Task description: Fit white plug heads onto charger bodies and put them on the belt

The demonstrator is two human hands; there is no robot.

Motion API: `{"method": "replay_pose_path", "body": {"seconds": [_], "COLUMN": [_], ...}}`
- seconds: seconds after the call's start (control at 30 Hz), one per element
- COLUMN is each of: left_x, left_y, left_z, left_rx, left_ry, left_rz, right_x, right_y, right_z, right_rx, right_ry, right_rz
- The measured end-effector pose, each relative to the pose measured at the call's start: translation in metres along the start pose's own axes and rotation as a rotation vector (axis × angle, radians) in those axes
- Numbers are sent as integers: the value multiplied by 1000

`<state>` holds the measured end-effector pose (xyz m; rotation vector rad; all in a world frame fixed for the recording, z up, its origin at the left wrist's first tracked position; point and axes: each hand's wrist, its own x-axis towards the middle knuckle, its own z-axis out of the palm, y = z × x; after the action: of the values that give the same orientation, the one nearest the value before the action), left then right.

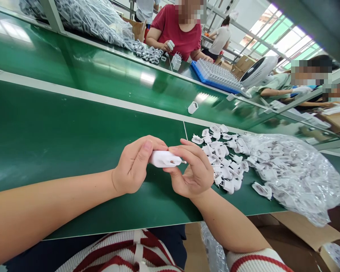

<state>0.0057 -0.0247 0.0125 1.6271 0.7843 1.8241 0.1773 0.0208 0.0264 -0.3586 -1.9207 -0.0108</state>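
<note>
A white charger plug (164, 159) with two metal pins is held between both hands above the green work surface (82, 128). My left hand (136, 162) grips its rear end, the thumb bent over it. Around the pin end, my right hand (191, 168) pinches with thumb and fingers, and the pins point right toward its palm. Just right of that hand lies a pile of white plug parts (225, 162). A small white charger body (193, 107) sits by itself on the glossy green belt beyond.
A clear plastic bag (297, 170) of white parts lies at right. A thin white stick (185, 130) rests near the metal strip. Across the belt, a person in red (175, 32) handles white parts beside a blue tray (215, 77). Cardboard boxes (306, 230) stand below right.
</note>
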Motion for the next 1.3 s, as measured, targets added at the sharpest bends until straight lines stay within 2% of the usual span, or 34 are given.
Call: {"method": "replay_pose_path", "body": {"seconds": [0.2,0.3,0.43,0.53,0.63,0.73,0.8,0.9,1.0,1.1,1.2,1.27,1.3], "left_x": [-3,-2,5,14,27,52,76,116,147,162,162,159,159], "left_y": [-1,-4,-12,-18,-26,-40,-53,-74,-90,-97,-98,-101,-104], "left_z": [0,-7,-21,-26,-28,-38,-54,-88,-122,-140,-136,-118,-105], "left_rx": [30,-27,23,162,340,414,472,771,968,1053,1122,1155,1157], "left_ry": [-10,-95,-325,-381,-274,-45,58,155,297,363,489,542,514], "left_rz": [-61,-118,-299,-511,-657,-764,-785,-715,-712,-719,-647,-510,-435], "right_x": [-2,-1,-2,-2,4,14,20,24,25,25,24,22,21], "right_y": [3,4,9,19,34,53,64,76,81,81,81,80,79], "right_z": [2,2,4,5,-1,-14,-24,-34,-38,-37,-36,-35,-34], "right_rx": [44,61,131,166,-32,-482,-714,-769,-698,-647,-604,-592,-582], "right_ry": [7,-5,-68,-175,-414,-659,-836,-1019,-1025,-997,-934,-877,-840], "right_rz": [12,54,278,478,609,736,875,995,961,925,893,869,861]}}
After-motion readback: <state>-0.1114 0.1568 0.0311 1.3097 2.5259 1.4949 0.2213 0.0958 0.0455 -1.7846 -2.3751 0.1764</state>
